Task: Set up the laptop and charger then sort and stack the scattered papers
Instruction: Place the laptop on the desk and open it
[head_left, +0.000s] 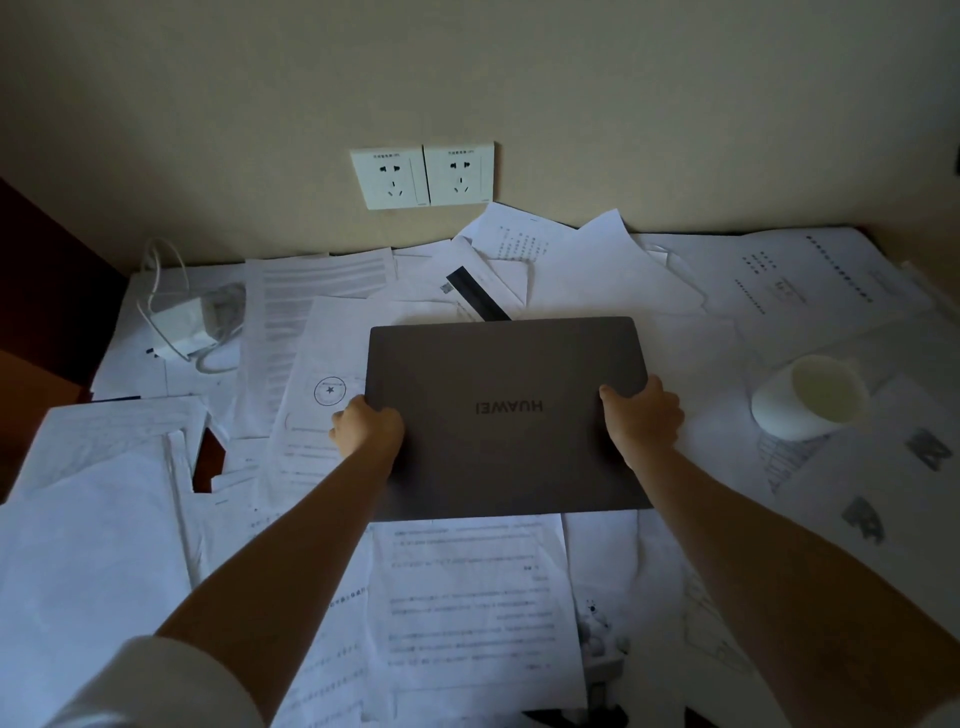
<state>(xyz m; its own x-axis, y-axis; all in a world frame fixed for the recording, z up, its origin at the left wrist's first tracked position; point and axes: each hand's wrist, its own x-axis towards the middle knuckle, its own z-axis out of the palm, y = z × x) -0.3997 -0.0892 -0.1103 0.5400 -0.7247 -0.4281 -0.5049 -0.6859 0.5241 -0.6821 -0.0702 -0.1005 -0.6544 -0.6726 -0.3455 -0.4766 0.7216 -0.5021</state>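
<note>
There is a single view, from a camera worn on the person's head; it looks forward and steeply down over a paper-covered desk (519, 597), facing the wall (467, 78) behind it; the wide angle bends the desk edges; both forearms reach in from the bottom corners, close to the lens; the wall sockets (422, 175) sit at the far middle.

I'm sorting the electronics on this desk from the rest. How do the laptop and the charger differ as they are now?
The laptop is grey, flat and closed; the charger is a small white block with a looped cable. The laptop sits mid-desk, gripped at its sides by the left hand and right hand; the charger lies untouched at the far left. Both rest on scattered papers, and neither is plugged into the wall sockets.
</note>
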